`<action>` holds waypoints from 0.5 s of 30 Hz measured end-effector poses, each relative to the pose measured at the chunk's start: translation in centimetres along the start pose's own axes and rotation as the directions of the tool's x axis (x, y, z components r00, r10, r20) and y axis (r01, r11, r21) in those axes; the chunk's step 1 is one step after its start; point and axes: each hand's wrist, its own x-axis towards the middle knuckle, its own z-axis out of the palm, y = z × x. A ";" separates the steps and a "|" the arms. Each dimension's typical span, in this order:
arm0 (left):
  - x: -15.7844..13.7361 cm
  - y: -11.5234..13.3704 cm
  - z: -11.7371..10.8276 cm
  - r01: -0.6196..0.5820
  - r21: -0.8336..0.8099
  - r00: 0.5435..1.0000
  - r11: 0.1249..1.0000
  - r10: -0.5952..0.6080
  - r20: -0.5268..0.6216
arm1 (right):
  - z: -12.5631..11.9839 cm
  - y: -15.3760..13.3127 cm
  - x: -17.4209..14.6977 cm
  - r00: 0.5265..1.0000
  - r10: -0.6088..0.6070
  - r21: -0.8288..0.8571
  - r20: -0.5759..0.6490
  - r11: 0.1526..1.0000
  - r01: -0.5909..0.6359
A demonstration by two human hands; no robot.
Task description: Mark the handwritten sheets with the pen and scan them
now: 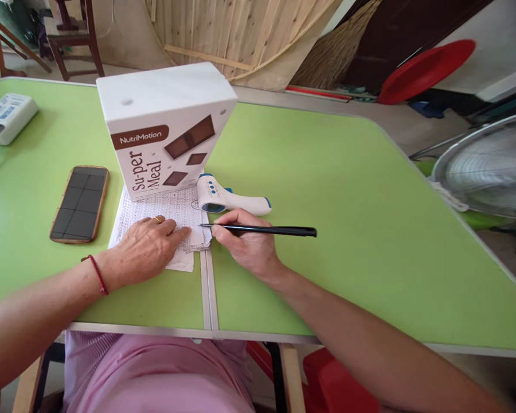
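Note:
My right hand [249,244] is closed around a black pen [284,230], whose tip is at the right part of a sheet of paper [133,217] covered in dense handwriting. Flat on that paper lies my left hand [148,246], fingers stretched out, a ring on one finger and a red cord at the wrist. Behind the hands a white box [172,149] marked "NutriMotion Su-per Meal" stands on the paper's far part. A white and blue infrared thermometer [227,201] lies against the paper's right side, just beyond my right hand.
On the green folding table [348,201], a phone [79,203] lies left of the paper. A white power bank [9,117] with a cable sits at the far left. Past the right edge stands a fan [490,166]. A red stool [425,71] and a straw broom [335,49] are behind.

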 end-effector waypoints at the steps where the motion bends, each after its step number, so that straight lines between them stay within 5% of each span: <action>1: 0.0 0.0 0.0 -0.001 0.001 1.000 1.000 0.001 -0.004 | 0.0 0.0 0.0 1.000 -0.002 0.000 0.001 1.000 0.002; 15: -0.1 0.0 0.2 -0.011 -0.003 0.999 1.000 0.010 -0.034 | 0.0 -0.2 0.2 1.000 0.002 0.012 0.004 1.000 -0.002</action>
